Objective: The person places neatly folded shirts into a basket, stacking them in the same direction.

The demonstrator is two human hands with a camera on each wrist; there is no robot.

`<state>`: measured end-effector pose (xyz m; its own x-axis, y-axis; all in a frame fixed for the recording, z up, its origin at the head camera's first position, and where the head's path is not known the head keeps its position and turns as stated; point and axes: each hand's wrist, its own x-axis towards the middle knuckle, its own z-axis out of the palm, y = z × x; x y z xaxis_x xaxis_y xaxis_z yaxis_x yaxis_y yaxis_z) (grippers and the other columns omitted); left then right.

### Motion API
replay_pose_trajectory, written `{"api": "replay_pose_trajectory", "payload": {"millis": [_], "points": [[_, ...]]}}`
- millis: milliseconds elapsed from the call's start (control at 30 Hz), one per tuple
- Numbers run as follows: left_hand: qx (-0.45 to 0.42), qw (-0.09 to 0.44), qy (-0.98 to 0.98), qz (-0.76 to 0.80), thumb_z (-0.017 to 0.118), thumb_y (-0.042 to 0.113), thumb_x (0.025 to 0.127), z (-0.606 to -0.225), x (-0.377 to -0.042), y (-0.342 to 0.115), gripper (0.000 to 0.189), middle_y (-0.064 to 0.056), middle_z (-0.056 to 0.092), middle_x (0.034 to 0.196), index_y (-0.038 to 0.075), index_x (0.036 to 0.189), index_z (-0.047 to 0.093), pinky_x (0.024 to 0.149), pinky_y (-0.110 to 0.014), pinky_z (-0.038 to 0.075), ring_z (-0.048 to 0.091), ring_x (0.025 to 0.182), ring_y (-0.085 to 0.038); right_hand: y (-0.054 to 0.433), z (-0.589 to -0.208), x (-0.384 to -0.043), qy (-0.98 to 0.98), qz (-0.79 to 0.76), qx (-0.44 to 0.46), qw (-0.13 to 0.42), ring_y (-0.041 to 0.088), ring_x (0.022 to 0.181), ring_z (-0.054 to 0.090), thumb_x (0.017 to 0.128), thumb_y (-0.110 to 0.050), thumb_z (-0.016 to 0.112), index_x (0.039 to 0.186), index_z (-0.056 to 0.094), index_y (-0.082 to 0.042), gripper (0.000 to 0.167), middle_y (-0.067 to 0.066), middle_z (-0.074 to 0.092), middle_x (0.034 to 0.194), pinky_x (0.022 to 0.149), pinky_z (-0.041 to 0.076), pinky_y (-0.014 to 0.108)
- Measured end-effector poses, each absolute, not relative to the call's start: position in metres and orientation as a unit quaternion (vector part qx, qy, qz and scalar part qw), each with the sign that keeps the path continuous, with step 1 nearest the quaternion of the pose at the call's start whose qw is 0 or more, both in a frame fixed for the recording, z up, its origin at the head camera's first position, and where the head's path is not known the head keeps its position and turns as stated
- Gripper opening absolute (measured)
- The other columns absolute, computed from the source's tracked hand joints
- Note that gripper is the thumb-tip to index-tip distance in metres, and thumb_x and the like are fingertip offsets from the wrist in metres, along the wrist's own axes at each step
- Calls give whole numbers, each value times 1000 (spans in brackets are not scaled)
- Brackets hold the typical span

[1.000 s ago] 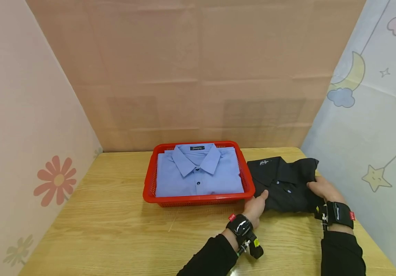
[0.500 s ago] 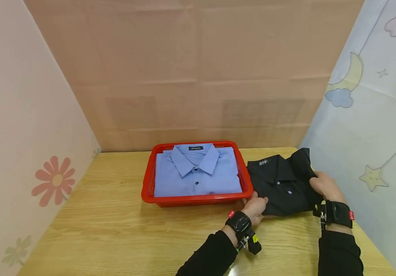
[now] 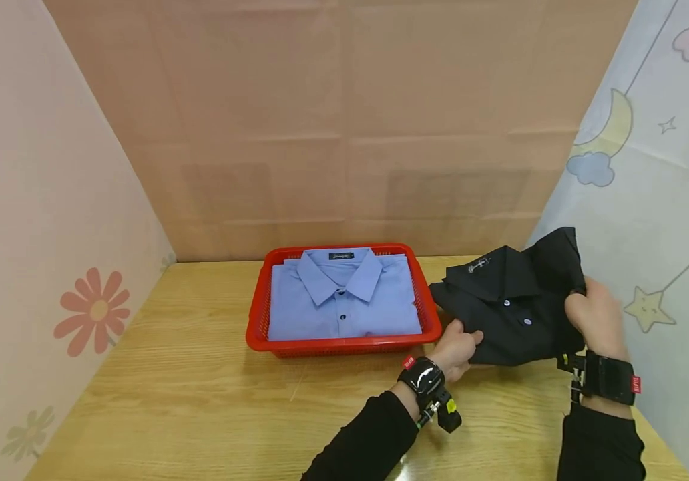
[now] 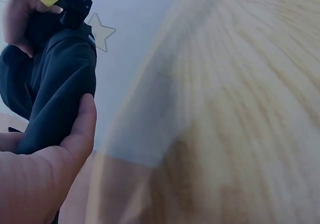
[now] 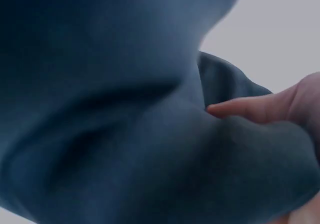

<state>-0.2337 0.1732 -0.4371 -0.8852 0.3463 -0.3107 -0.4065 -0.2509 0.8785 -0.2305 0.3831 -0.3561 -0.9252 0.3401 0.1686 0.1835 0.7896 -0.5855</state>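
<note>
Between the two hands a folded black shirt (image 3: 501,307) is held up at a tilt, collar and buttons facing up, at the right of the head view. My left hand (image 3: 455,351) grips its near left edge, thumb on top and fingers beneath; in the left wrist view the left fingers (image 4: 82,126) lie along the dark cloth. My right hand (image 3: 599,317) pinches the shirt's right side, and in the right wrist view its thumb (image 5: 250,108) presses into the bunched fabric. Just left of the black shirt is a red basket (image 3: 344,347), holding a folded light blue shirt (image 3: 320,314).
The wooden table (image 3: 170,394) extends left and toward the front. A brown paper-covered wall (image 3: 344,133) closes off the back. On the right, close to my right hand, stands a white patterned wall (image 3: 669,220); a pale wall (image 3: 50,167) is on the left.
The black shirt has risen off the table and shifted slightly right, its right side lifted higher. Both hands moved with it, the left now gripping its near edge. The basket stays put.
</note>
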Motion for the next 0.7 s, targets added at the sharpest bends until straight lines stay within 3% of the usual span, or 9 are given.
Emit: {"api": "replay_pose_trajectory", "payload": {"millis": [167, 333, 433, 567, 700], "points": [[-14, 227, 558, 798, 56, 8, 97, -425, -236, 172, 22, -4, 57, 117, 12, 119, 53, 104, -58, 39, 57, 110, -30, 374, -346, -225, -924, 299, -149, 188, 38, 78, 39, 93, -8, 27, 93, 43, 4, 20, 29, 45, 95, 61, 25, 41], [-1, 205, 595, 777, 58, 14, 97, -412, -237, 166, 22, 1, 56, 116, 13, 119, 54, 104, -50, 40, 54, 108, -23, 366, -342, -226, -914, 300, -164, 219, 42, 80, 44, 96, -11, 29, 96, 48, 5, 24, 30, 50, 99, 59, 27, 39], [19, 203, 598, 775, 58, 16, 98, -405, -239, 161, 26, 3, 57, 119, 15, 123, 54, 105, -48, 40, 55, 111, -21, 363, -341, -228, -904, 319, -176, 224, 43, 83, 46, 97, -13, 30, 105, 50, 6, 29, 30, 50, 103, 58, 28, 39], [43, 210, 562, 799, 57, 15, 98, -395, -244, 154, 36, 3, 56, 129, 18, 133, 49, 110, -49, 38, 55, 120, -22, 358, -340, -228, -889, 339, -189, 242, 41, 83, 45, 98, -16, 32, 105, 51, 5, 29, 28, 51, 101, 55, 27, 39], [36, 206, 541, 815, 60, 16, 96, -384, -250, 144, 37, 2, 58, 126, 19, 131, 49, 108, -50, 40, 57, 118, -23, 351, -338, -231, -879, 351, -178, 268, 44, 89, 47, 99, -17, 34, 108, 52, 6, 32, 30, 54, 109, 61, 28, 41]]}}
